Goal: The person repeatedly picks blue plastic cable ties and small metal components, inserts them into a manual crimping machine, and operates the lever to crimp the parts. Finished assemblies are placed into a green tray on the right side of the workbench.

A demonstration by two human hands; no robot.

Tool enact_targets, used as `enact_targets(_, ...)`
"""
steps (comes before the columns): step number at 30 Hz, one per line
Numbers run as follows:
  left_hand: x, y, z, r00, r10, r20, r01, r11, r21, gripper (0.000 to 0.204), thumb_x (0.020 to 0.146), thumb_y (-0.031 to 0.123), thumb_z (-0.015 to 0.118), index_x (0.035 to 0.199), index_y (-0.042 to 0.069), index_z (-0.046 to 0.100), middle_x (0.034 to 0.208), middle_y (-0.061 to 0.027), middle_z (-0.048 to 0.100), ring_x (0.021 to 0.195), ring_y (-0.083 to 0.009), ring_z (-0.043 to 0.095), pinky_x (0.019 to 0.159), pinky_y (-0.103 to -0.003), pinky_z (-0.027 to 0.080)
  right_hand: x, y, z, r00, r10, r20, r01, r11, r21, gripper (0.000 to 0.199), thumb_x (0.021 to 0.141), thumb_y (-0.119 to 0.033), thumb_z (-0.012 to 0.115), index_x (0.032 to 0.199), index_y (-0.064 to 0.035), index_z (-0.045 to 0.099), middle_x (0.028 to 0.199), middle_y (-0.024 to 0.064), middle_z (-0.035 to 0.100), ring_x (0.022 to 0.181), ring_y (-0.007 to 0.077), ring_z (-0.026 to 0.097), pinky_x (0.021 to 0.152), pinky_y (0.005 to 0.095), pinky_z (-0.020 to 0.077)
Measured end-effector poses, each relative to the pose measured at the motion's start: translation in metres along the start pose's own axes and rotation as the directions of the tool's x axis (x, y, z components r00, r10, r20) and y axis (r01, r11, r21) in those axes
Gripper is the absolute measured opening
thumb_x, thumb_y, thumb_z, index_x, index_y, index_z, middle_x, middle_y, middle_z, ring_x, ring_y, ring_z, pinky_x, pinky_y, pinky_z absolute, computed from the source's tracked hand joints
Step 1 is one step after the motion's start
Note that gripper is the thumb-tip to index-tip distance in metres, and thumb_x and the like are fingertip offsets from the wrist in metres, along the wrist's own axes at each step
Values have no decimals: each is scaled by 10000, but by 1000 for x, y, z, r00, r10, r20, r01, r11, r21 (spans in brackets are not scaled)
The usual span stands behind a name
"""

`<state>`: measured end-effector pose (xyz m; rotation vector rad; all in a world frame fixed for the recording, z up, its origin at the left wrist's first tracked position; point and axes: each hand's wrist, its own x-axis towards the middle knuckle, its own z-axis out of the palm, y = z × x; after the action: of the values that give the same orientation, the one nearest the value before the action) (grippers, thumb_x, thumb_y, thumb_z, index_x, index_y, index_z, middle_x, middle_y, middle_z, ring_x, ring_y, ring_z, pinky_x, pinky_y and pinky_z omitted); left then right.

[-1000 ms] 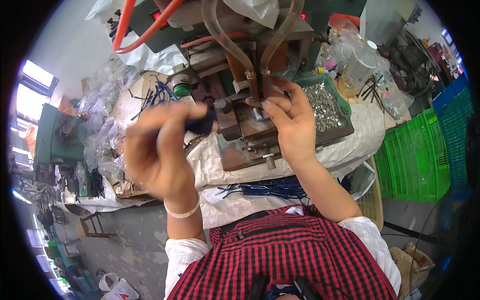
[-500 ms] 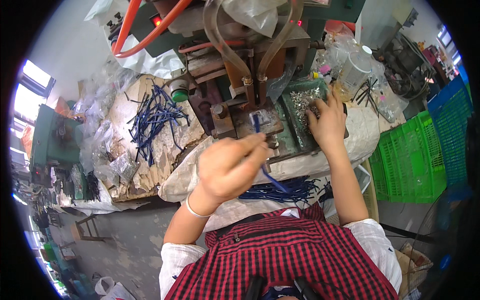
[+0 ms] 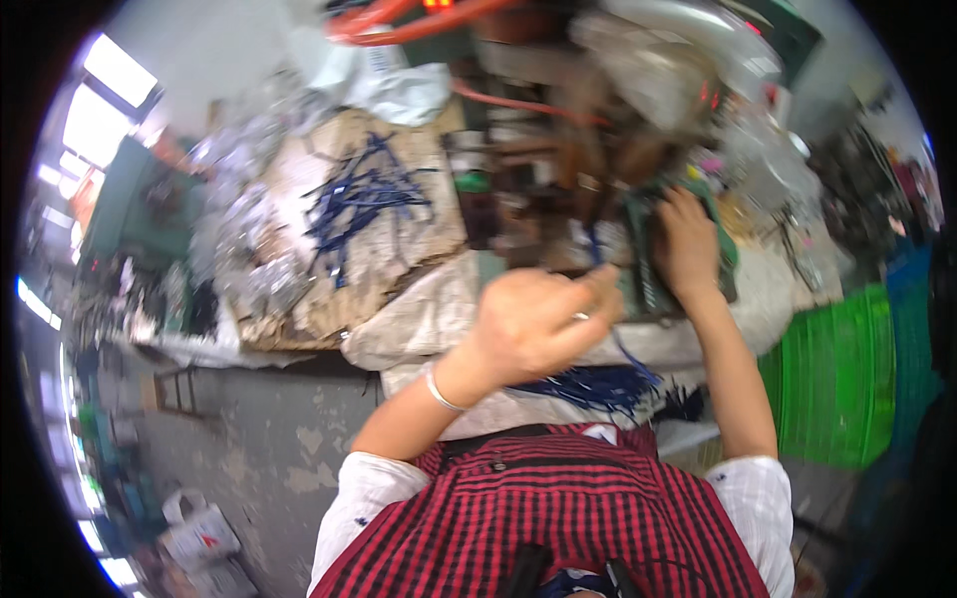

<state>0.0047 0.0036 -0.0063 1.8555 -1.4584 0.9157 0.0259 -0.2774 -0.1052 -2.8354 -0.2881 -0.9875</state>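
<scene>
My left hand (image 3: 548,324) is closed, finger and thumb pinching a thin dark-blue cord (image 3: 626,351) in front of the machine. One end of the cord points up toward the machine's work spot, and the other hangs below the fingers. My right hand (image 3: 688,244) reaches into a green tray (image 3: 726,261) to the right of the machine (image 3: 548,149). Its fingers are bent down and smeared by motion, so whether they hold anything cannot be made out. The small metal pieces in the tray are mostly hidden by that hand.
Loose blue cords (image 3: 364,199) lie on the worn board at left, near clear plastic bags (image 3: 244,214). More cords (image 3: 598,389) are bundled between my body and the machine. Green crates (image 3: 837,379) stand at right. An orange hose (image 3: 419,28) loops above.
The view has swung, shifting the scene rightward and blurring the machine. My left hand still holds the cord by the work spot. My right hand stays at the tray, its fingers drawn closer together.
</scene>
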Motion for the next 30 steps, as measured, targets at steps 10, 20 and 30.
enact_targets(10, -147, -293, -73, 636, -704, -315, 734, 427, 527, 404, 888, 329, 772, 1187, 70, 688, 1261, -167, 662, 1155, -381, 622, 971, -480, 511, -24, -9, -27, 756, 649, 81, -559, 577, 596, 146, 955, -57, 679, 1063, 32, 720, 990, 120, 733, 908, 178, 668, 829, 307, 513)
enact_targets(20, -167, -416, 7, 211, -936, -281, 776, -14, 631, 322, 890, 319, 696, 1060, 51, 753, 1166, -159, 722, 1173, -345, 633, 942, -502, 525, -27, -19, -37, 730, 682, 54, -618, 623, 480, 124, 893, -12, 749, 1012, 22, 756, 969, 78, 751, 931, 156, 678, 873, 295, 533)
enact_targets(30, -171, -248, -47, 777, -625, -75, 525, 578, 625, 124, 829, 79, 666, 894, 90, 772, 949, -96, 749, 913, -327, 682, 824, -427, 557, -9, -66, -78, 808, 577, 122, -476, 516, 712, 126, 866, 46, 731, 984, 29, 771, 1011, 115, 764, 956, 192, 703, 895, 310, 532)
